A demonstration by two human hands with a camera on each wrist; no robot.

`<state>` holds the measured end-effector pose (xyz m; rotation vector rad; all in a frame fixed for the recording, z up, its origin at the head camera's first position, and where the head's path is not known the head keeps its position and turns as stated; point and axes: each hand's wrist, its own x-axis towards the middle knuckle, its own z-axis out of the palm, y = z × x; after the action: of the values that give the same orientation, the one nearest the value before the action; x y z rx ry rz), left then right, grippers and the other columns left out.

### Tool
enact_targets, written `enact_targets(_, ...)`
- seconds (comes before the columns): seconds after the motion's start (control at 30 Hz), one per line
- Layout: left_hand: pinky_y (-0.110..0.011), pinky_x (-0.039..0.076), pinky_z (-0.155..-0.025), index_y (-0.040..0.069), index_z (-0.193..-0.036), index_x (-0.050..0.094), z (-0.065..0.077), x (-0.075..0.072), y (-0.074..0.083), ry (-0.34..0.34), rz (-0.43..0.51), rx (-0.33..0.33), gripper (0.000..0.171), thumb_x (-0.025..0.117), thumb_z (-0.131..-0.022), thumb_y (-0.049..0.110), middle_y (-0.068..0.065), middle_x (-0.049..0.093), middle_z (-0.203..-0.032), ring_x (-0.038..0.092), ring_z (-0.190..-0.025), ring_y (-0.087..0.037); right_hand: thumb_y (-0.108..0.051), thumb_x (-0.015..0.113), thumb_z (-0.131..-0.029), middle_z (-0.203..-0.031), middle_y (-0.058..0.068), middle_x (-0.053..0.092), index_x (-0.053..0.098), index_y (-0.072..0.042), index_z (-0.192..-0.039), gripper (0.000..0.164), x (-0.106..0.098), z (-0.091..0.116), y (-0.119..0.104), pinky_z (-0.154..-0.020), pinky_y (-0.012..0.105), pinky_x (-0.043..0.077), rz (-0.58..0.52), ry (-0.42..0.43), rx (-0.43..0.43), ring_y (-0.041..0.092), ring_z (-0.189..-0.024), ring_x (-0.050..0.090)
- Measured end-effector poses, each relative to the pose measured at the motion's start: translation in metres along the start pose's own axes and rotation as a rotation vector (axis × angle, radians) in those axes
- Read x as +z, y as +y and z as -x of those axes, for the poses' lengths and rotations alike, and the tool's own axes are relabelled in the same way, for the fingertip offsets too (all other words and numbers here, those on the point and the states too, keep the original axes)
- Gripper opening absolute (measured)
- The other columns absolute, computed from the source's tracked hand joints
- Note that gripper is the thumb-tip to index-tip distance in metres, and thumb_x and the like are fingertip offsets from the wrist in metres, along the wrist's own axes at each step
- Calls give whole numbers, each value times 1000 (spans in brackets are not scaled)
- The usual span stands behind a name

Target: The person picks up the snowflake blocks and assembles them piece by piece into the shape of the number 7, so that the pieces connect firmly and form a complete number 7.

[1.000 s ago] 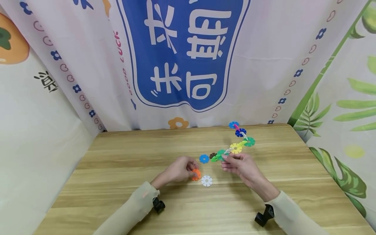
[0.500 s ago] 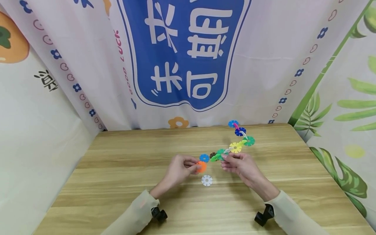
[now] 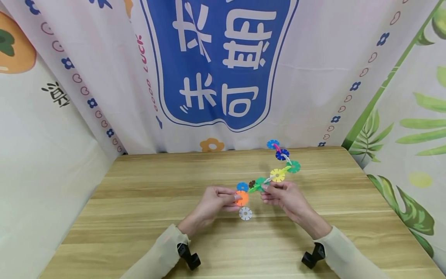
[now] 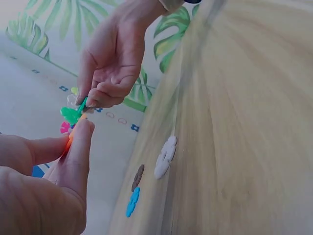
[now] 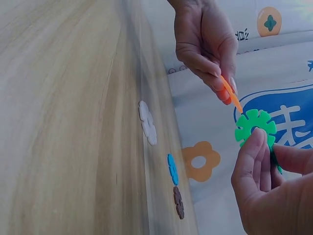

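My left hand [image 3: 215, 203] pinches an orange notched disc [image 3: 242, 198] between thumb and fingers, above the table. Opposite it, my right hand [image 3: 286, 197] grips a chain of interlocked notched discs near its green end. The chain runs up and away through a yellow disc [image 3: 277, 175], a green disc [image 3: 294, 167] and a dark blue disc [image 3: 282, 155] to a light blue disc [image 3: 273, 144]. In the right wrist view the orange disc's edge is close to the bright green disc [image 5: 256, 126]; whether they touch I cannot tell.
Loose on the wooden table [image 3: 146, 186] lie a white disc [image 3: 245, 213], a blue disc [image 3: 242, 187] and a brown disc [image 3: 252, 184]. A printed curtain [image 3: 306, 97] hangs along the table's back edge.
The left hand has lifted the orange disc from beside the white disc and brought it rightward, up to the chain's green end. The chain has shifted slightly left in the right hand.
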<state>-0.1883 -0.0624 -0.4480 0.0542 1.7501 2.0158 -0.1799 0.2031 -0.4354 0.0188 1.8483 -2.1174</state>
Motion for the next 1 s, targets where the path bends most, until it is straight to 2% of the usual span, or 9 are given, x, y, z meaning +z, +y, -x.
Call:
enact_targets(0.17, -31, 66, -89, -12, -127, 65, -1, 3, -1, 20, 53, 4, 29, 65, -100, -2, -20, 76, -113, 80, -92, -21, -11, 67, -103, -94, 4, 77, 64, 0, -107, 12, 1, 0, 0, -93, 37, 66, 10, -17, 0, 16, -88, 78)
enact_targets(0.43, -26, 65, -87, -14, -129, 62, -1, 11, -6, 50, 163, -2, 32, 65, -99, -3, -20, 77, -110, 80, -86, -15, -12, 69, -102, -94, 5, 77, 63, 0, -107, 15, 4, -1, 2, -94, 39, 66, 8, -2, -4, 18, -89, 78)
enact_targets(0.63, -25, 66, -84, -15, -127, 62, 1, 15, -8, 60, 182, -12, 30, 64, -99, -3, -18, 78, -106, 80, -82, -14, -13, 70, -101, -95, 8, 78, 64, -1, -104, 14, 7, -3, 4, -93, 39, 66, 12, 1, -18, 20, -89, 79)
enact_targets(0.8, -26, 66, -85, -16, -122, 61, 3, 18, -10, 79, 193, 3, 25, 63, -99, -4, -17, 75, -105, 79, -81, -15, -9, 67, -103, -100, 16, 79, 64, 3, -104, 12, 9, -4, 5, -91, 39, 66, 14, -43, -40, 22, -91, 80)
enact_targets(1.0, -26, 66, -84, -14, -119, 60, 4, 19, -11, 98, 199, 12, 22, 64, -99, -4, -17, 75, -105, 79, -79, -16, -6, 65, -102, -98, 17, 80, 63, 0, -96, 9, 10, -7, 3, -93, 46, 65, 36, -92, -51, 26, -91, 81)
